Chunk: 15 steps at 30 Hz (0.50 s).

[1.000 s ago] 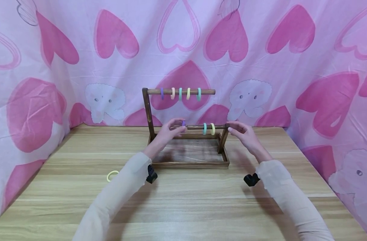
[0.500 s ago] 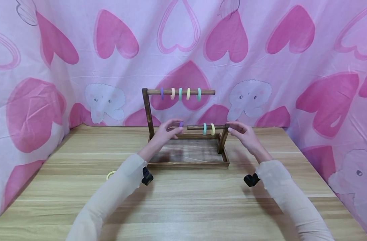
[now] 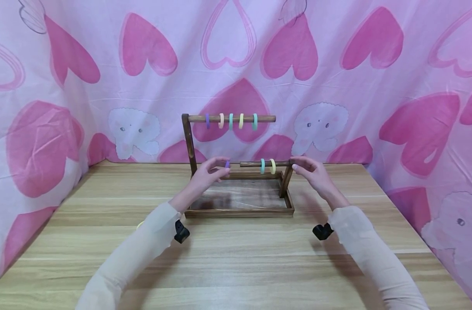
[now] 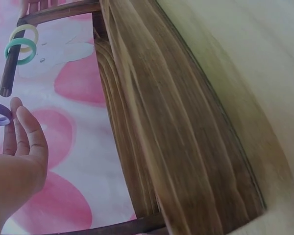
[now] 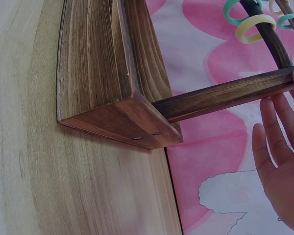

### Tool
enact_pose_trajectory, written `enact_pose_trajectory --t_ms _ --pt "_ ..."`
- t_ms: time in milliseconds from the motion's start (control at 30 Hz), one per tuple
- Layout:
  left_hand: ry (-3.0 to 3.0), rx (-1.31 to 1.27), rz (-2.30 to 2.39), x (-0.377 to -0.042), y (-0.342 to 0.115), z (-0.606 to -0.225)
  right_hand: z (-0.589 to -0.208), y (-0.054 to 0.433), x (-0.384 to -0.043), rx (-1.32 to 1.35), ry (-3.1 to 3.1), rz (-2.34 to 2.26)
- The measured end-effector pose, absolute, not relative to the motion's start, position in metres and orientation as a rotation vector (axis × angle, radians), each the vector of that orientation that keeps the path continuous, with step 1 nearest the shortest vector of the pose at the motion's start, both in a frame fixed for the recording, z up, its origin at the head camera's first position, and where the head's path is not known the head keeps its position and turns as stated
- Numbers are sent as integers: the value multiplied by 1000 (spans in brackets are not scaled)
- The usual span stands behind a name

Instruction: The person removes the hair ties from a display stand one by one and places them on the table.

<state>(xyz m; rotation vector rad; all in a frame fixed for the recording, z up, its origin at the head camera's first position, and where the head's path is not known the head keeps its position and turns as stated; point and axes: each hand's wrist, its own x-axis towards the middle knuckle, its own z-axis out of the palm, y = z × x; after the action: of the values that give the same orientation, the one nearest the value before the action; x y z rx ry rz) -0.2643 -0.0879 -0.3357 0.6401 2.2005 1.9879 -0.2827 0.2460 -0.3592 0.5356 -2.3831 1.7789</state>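
Note:
A purple ring (image 3: 227, 164) is pinched between the thumb and fingers of my left hand (image 3: 208, 173), just left of the lower bar's free end. In the left wrist view the purple ring (image 4: 0, 113) stands apart from the bar's tip. The lower bar (image 3: 251, 164) of the dark wooden rack carries a teal ring (image 3: 263, 166) and a yellow ring (image 3: 273, 166). My right hand (image 3: 312, 173) holds the top of the short right post (image 3: 286, 183) with thumb and fingers. The right wrist view has its fingers (image 5: 277, 127) at the post's end.
On the upper bar (image 3: 264, 118) hang several rings in purple, peach, teal and yellow. The rack's base tray (image 3: 239, 212) sits on the wooden table. Another yellow ring (image 3: 140, 224) lies on the table, mostly hidden behind the left sleeve (image 3: 143, 241).
My left hand has drawn the purple ring leftward and slightly down, away from the lower bar's end. The left sleeve now covers more of the yellow ring on the table. My right hand stays put.

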Motion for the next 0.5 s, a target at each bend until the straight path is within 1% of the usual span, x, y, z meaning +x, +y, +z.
enact_pose_trajectory --t_ms 300,500 --pt "2249 613 1954 -272 -98 -355 -358 246 -281 554 -2372 1780" --pt "2297 707 1877 -263 -103 -353 -358 245 -282 564 -2364 1775"
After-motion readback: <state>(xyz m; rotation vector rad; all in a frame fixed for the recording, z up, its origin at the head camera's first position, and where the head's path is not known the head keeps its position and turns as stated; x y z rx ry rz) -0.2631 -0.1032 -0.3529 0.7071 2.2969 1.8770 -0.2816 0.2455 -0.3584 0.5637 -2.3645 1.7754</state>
